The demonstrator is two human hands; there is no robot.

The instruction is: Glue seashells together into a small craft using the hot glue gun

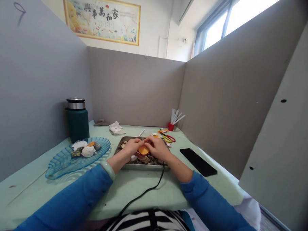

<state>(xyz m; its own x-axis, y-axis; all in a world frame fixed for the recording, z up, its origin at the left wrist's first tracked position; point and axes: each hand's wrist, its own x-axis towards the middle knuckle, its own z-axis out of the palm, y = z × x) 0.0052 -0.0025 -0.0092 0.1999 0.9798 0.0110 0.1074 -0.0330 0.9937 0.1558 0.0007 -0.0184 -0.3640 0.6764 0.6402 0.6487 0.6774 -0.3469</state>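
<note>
An orange, fan-shaped shell [143, 150] is held between both hands over a metal tray [145, 167] of pebbles and shells. My left hand [132, 148] grips its left side with the fingers closed. From the right, my right hand [156, 148] pinches the shell's upper edge, and the fingertips of both hands meet there. Beneath the hands, pebbles [154, 161] and pale shells fill the tray, partly covered by the fingers.
Left of the tray, a blue glass dish [62, 164] bears several shells, with a green flask [77, 124] behind. Red-and-yellow scissors [169, 138] and a red cup of white sticks [171, 126] stand back right. A black slab [198, 161] lies right; a black cord [142, 193] crosses the front.
</note>
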